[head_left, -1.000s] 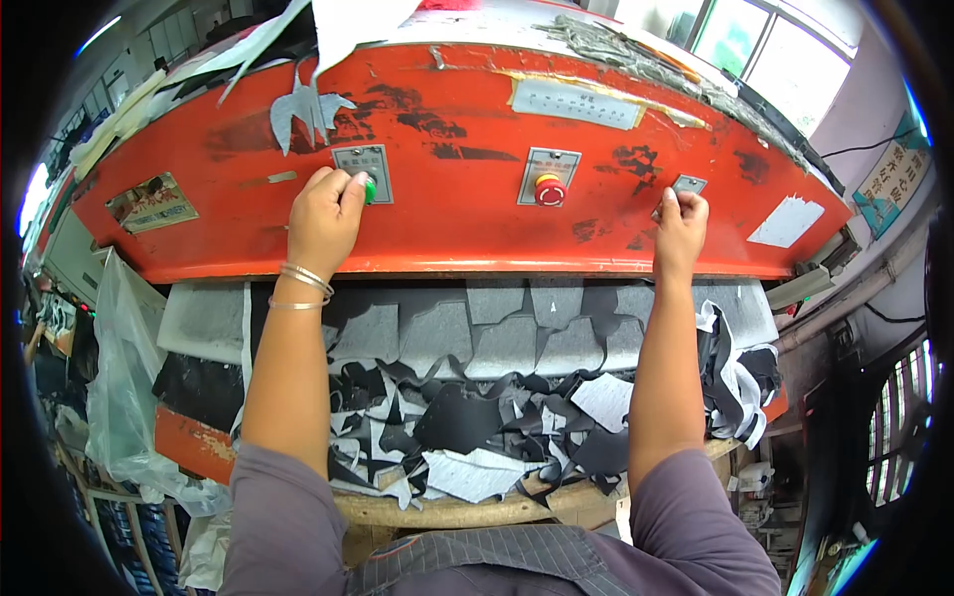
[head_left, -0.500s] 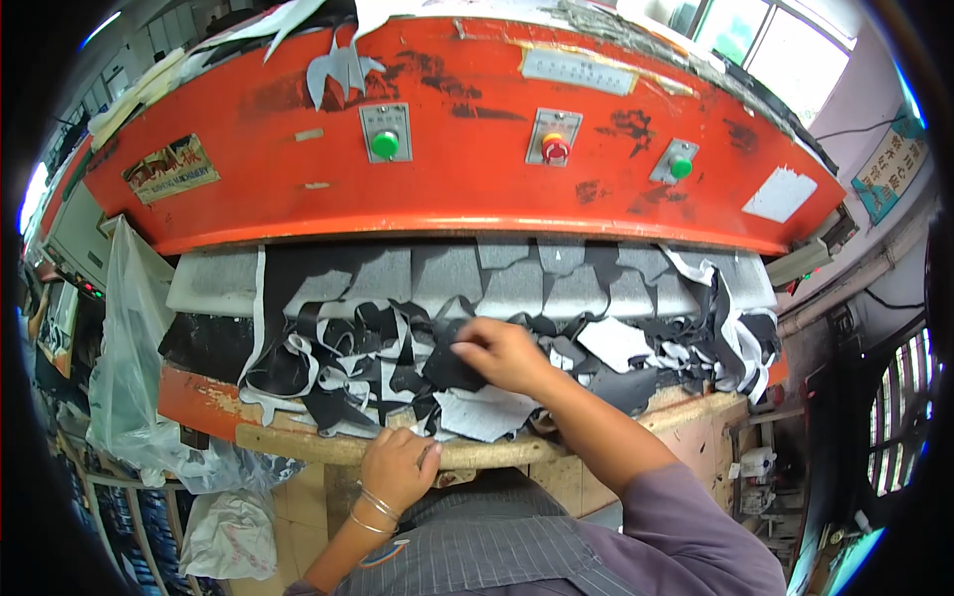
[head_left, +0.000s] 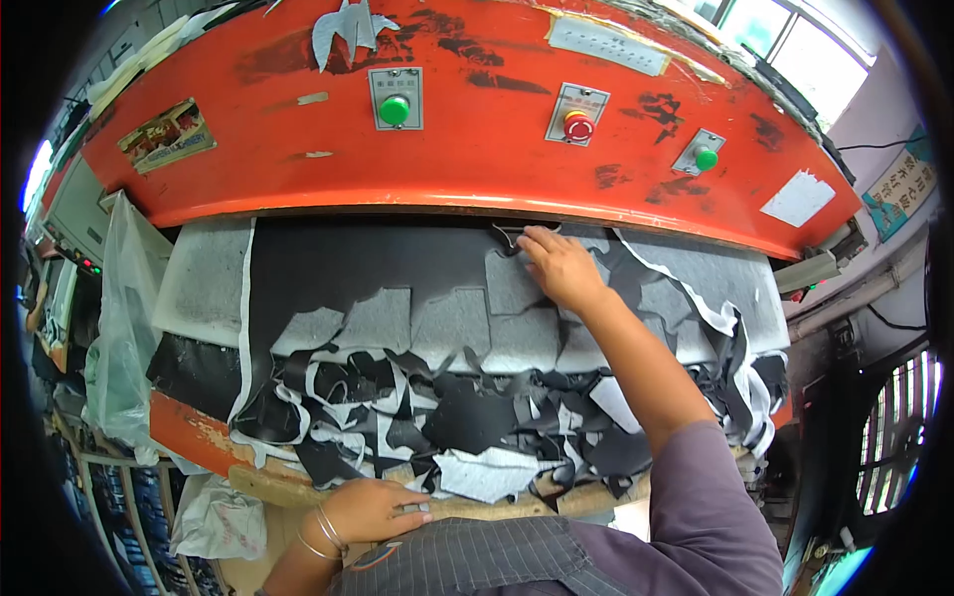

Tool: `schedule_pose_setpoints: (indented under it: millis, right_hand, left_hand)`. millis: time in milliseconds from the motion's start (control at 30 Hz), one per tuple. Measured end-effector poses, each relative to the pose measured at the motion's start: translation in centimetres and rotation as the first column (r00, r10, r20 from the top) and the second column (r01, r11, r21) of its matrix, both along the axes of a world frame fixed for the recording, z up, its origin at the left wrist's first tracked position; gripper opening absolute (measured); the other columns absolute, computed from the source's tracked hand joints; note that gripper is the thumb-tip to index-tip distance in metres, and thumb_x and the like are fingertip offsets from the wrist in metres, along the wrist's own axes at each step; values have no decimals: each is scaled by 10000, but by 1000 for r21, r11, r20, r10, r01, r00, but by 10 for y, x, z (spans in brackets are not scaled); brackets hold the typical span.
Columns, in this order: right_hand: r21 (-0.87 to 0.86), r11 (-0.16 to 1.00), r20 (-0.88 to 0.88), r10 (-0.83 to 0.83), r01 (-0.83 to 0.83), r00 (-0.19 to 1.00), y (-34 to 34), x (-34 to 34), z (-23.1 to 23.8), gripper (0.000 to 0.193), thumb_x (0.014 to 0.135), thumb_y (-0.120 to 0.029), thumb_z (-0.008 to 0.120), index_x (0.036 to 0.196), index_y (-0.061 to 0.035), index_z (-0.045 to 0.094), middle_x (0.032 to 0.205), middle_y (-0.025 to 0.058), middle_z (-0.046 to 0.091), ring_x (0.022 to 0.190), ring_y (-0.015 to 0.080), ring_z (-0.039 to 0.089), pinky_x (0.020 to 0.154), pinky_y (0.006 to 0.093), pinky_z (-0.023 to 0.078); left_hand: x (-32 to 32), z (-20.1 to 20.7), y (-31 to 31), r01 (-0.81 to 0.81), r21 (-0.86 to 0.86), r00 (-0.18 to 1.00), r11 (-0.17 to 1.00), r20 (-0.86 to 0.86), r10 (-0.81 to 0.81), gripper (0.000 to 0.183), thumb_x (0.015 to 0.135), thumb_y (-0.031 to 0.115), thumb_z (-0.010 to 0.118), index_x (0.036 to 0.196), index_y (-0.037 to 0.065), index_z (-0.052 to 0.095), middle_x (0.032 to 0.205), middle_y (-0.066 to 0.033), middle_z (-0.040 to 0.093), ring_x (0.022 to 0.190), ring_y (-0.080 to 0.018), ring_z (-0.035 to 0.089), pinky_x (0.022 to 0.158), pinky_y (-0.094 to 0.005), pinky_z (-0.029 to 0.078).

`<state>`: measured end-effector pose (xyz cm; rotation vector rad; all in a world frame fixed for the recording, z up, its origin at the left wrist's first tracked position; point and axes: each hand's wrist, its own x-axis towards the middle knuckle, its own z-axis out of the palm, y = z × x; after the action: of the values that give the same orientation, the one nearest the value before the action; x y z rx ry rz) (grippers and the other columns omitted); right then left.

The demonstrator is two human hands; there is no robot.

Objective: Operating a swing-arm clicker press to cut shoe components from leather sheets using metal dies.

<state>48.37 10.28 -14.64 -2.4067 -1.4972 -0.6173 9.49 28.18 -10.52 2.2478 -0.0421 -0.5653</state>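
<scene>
Item: red machine beam (head_left: 298, 179), spanning the bed; I see three push-buttons on its face.

Item: black sheet (head_left: 343, 263), flat on the pale bed (head_left: 199, 273), its far part beneath the beam. I judge it light, limp and easily creased; I would lift by the uncut left margin, since the notched front edge may tear.

Item: scrap heap (head_left: 472, 417), black and white offcuts, in front of the sheet.

Item: right hand (head_left: 561, 270), arm stretched forward, fingers bent down at a small dark piece (head_left: 507, 236) near the beam; from here I cannot tell whether they grip it.

Item: left hand (head_left: 373, 510), palm down by the wooden edge (head_left: 268, 487), fingers loosely extended, nothing visibly held.
</scene>
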Motion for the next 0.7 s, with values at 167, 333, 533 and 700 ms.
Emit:
schedule_pose_setpoints:
  millis: [167, 333, 533, 700]
  right_hand:
    - [-224, 957, 25, 195, -185, 980, 27, 61, 1, 105, 790, -184, 602, 856, -113, 642, 934, 32, 592, 966, 203, 545, 896, 366, 395]
    - [65, 928, -37, 371, -368, 928, -5, 33, 24, 186, 692, -150, 696, 825, -65, 598, 881, 73, 566, 873, 252, 552, 833, 409, 404]
    - [489, 834, -294, 433, -256, 852, -32, -101, 66, 189, 780, -170, 694, 903, -31, 659, 933, 114, 688, 911, 294, 567, 842, 435, 388]
    - [480, 830, -314, 464, -284, 828, -15, -138, 68, 164, 742, -144, 708, 856, -46, 642, 882, 82, 680, 806, 252, 563, 790, 392, 335]
  left_hand:
    - [110, 26, 17, -103, -140, 916, 985, 371, 149, 269, 850, 249, 670, 1042, 61, 690, 928, -134, 689, 862, -300, 661, 800, -362, 517]
    - [196, -3, 1, -202, -240, 763, 950, 570, 306, 611, 838, 346, 692, 1301, 1, 492, 1312, -212, 495, 1203, -336, 499, 1007, -385, 400]
    - [198, -20, -60, -16, -629, 714, 777, 538, 449, 1090, 813, 667, 558, 1464, -83, 108, 1511, -310, 140, 1417, -393, 198, 1134, -412, 221]
    - [170, -7, -71, -181, -926, 728, 332, 101, 678, 693, 1020, 475, 277, 1394, -105, 334, 1418, -235, 415, 1325, -286, 406, 1103, -374, 304]
